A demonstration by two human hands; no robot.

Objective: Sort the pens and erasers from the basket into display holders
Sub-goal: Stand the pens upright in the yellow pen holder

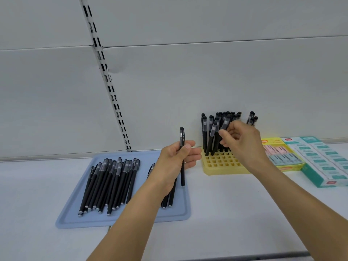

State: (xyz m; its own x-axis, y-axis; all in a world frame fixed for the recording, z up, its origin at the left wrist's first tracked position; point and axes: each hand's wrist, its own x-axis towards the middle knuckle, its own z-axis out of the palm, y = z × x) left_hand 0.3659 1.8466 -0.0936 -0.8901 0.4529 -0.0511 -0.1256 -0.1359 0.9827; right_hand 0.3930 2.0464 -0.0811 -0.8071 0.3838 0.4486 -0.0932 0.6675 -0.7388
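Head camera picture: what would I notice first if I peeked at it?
Two hands in the middle: the left hand holds one black pen upright, and the right hand reaches into pens standing in a yellow holder. More black pens lie on a blue tray at the left.

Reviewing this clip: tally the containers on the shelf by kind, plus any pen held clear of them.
Blue tray: 1
Yellow pen holder: 1
Eraser display boxes: 2, one yellow, one teal
Pen held upright in the left hand: 1
Total: 5
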